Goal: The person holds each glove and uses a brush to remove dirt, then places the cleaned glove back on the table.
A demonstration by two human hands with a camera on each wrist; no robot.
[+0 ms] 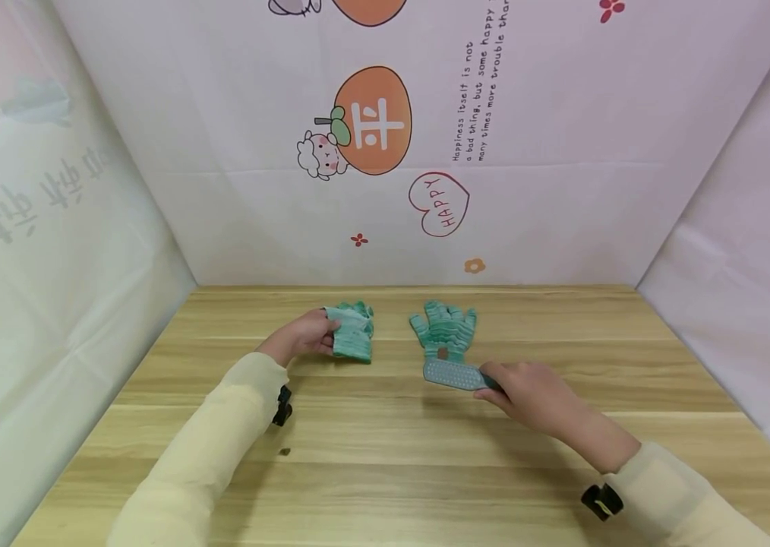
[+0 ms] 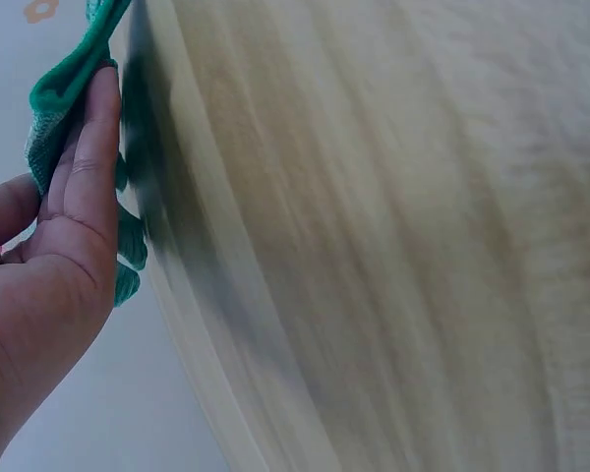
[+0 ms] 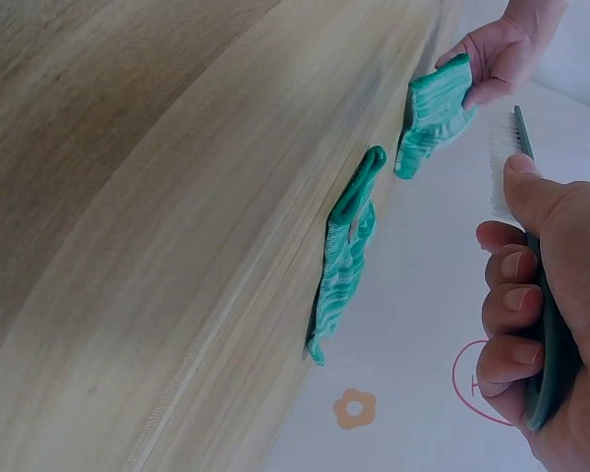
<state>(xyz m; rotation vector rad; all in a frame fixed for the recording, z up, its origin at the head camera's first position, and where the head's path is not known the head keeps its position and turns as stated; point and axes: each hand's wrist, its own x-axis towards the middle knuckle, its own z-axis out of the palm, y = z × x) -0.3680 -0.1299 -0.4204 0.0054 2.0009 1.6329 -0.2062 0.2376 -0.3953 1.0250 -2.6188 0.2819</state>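
Note:
At the back left of the table, my left hand [image 1: 310, 332] pinches the cuff of a green striped knit glove [image 1: 355, 343]. Its thumb is on top and the other fingers are under the fabric; in the left wrist view the glove [image 2: 64, 90] hangs over them. A second matching glove [image 1: 449, 331] lies to the right, fingers toward the back wall, with a brown patch [image 1: 443, 352] near its cuff. My right hand [image 1: 534, 396] grips the dark green handle of a brush [image 1: 452, 374], held above the table just in front of that cuff. White bristles [image 3: 501, 177] show in the right wrist view.
The wooden table [image 1: 385, 471] ends at a white printed cloth wall [image 1: 255, 228] behind, with cloth sides left and right. A small dark spot [image 1: 285, 452] marks the wood at front left. Black bands [image 1: 602, 502] sit on both wrists.

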